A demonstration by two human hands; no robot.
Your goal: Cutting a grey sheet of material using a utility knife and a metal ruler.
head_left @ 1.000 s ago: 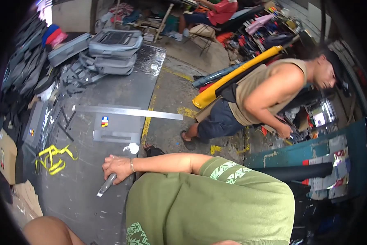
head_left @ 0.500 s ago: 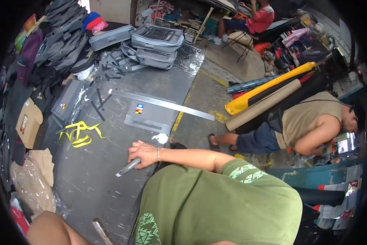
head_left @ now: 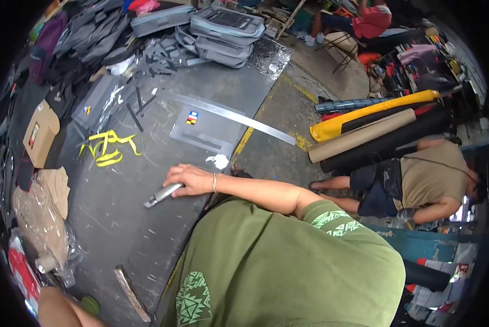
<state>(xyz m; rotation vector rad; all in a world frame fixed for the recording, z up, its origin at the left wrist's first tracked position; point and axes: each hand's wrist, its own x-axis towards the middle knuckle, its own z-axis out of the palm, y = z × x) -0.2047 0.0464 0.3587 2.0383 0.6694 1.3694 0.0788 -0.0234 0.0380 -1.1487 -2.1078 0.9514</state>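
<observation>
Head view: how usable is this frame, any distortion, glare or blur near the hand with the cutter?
Head view: strong fisheye bending, so the long metal ruler curves and the corners go black. Even daylight, with glare on the shiny sheet by the grey cases. The right hand and its metal utility knife are sharp; a green-shirted shoulder blocks the lower middle.

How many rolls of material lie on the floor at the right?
5 visible: a blue-grey roll farthest back, then a yellow roll, a thin red roll under it, a tan roll and a black roll nearest the crouching person. More may be hidden.
</observation>
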